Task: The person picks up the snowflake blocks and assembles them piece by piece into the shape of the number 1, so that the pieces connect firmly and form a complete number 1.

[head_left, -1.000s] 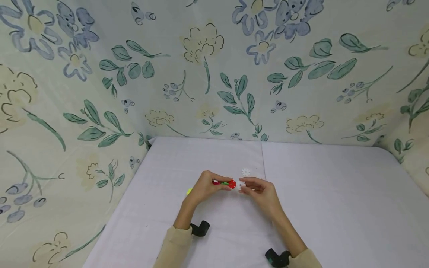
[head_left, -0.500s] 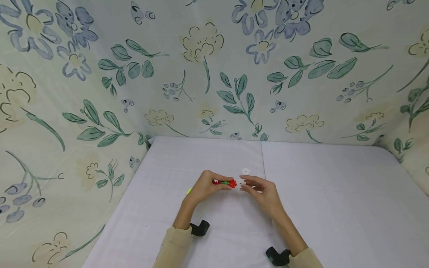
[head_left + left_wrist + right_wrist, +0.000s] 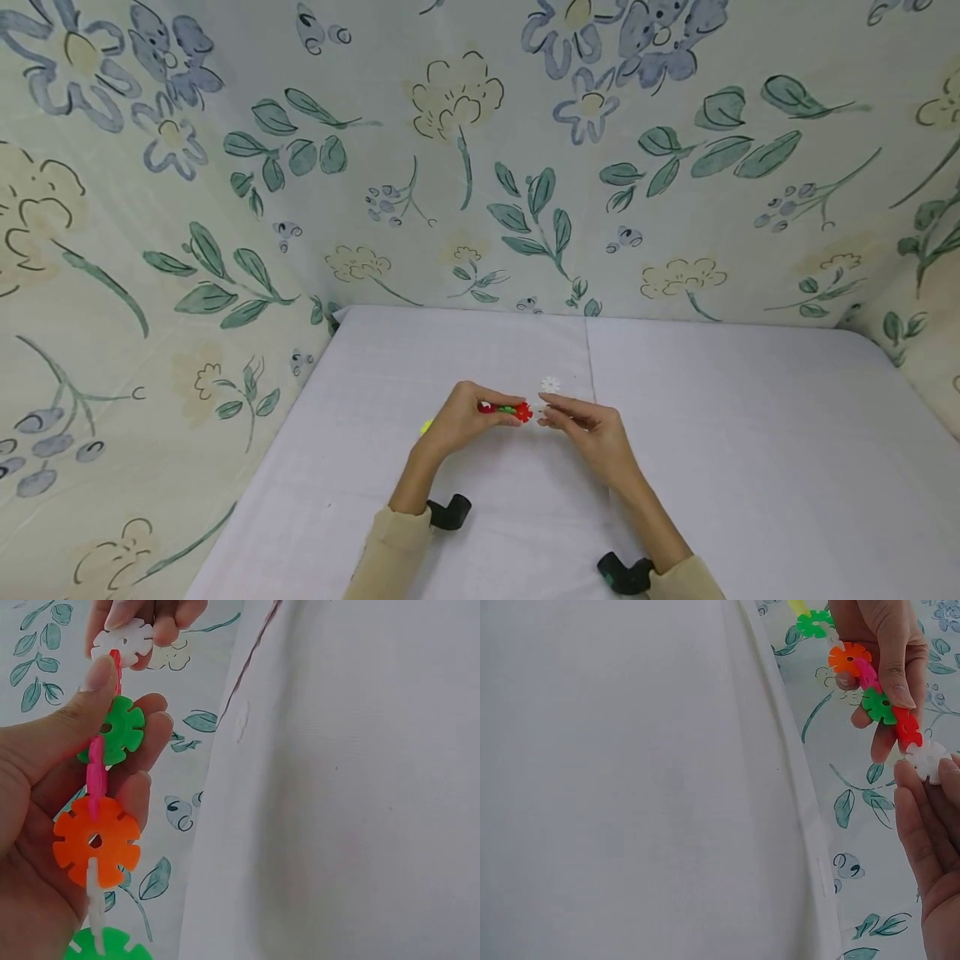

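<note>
My left hand [image 3: 468,412] grips a chain of notched plastic snowflake discs, with thumb and fingers around its far end. In the left wrist view the chain has a lower green disc [image 3: 109,946], a white disc on edge [image 3: 93,896], an orange disc [image 3: 75,838], a pink disc [image 3: 96,776], a green disc [image 3: 129,729] and a red disc [image 3: 117,675]. A yellow disc [image 3: 799,606] shows at the other end in the right wrist view. My right hand [image 3: 588,425] pinches another white disc [image 3: 930,759], its rim meeting the red disc.
One more white snowflake disc [image 3: 551,384] lies on the white-covered table [image 3: 720,433], just beyond the hands. Black wrist mounts [image 3: 450,512] stick out by both sleeves. Flower-patterned cloth [image 3: 480,183] rises behind and at the sides.
The white disc in my right hand has turned and shows less in the head view. The right fingers have shifted slightly, while the left hand keeps its grip on the chain.
</note>
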Demonstrator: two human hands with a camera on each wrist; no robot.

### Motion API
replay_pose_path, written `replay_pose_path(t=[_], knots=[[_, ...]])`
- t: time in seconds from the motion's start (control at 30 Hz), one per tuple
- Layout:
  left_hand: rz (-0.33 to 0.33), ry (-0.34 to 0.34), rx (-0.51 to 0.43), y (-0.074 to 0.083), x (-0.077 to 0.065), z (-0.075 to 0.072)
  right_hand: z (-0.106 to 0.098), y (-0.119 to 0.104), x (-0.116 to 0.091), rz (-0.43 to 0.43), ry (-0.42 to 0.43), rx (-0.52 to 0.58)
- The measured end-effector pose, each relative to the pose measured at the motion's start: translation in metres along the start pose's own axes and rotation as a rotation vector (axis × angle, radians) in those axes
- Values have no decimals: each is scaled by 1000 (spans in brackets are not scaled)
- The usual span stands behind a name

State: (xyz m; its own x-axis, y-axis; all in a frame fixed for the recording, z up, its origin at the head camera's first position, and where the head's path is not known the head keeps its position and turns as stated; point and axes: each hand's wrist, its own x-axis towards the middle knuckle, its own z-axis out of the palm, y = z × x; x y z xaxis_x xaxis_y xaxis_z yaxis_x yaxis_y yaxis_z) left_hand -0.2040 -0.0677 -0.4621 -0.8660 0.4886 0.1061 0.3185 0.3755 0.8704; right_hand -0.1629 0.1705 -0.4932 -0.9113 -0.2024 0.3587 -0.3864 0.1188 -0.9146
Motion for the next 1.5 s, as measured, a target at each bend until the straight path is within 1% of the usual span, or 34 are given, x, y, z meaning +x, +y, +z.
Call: replay_pose_path(t=[0.27, 0.5, 0.63, 0.7, 0.83, 1.03, 1.13, 1.3, 1.37, 1.5], knots=[[34, 14, 9, 1, 0, 0, -1, -1, 1, -8, 11, 36], [138, 70, 112, 3, 1, 3, 0, -1, 2, -20, 8, 52], [154, 85, 149, 5, 1, 4, 0, 0, 3, -28, -14, 52], [162, 76, 143, 5, 2, 4, -1, -1, 3, -29, -24, 46], [160, 50, 121, 4, 4, 5, -4, -3, 2, -29, -42, 51], [131, 34, 116, 5, 1, 4, -1, -4, 1, 9, -46, 75], [103, 18, 117, 5, 0, 2, 1, -2, 1, 26, -45, 89], [47, -19, 91, 4, 0, -1, 4, 0, 1, 41, -36, 91], [46, -36, 75, 3, 0, -2, 5, 1, 1, 50, -20, 99], [68, -52, 53, 4, 0, 0, 5, 0, 1, 81, 18, 113]])
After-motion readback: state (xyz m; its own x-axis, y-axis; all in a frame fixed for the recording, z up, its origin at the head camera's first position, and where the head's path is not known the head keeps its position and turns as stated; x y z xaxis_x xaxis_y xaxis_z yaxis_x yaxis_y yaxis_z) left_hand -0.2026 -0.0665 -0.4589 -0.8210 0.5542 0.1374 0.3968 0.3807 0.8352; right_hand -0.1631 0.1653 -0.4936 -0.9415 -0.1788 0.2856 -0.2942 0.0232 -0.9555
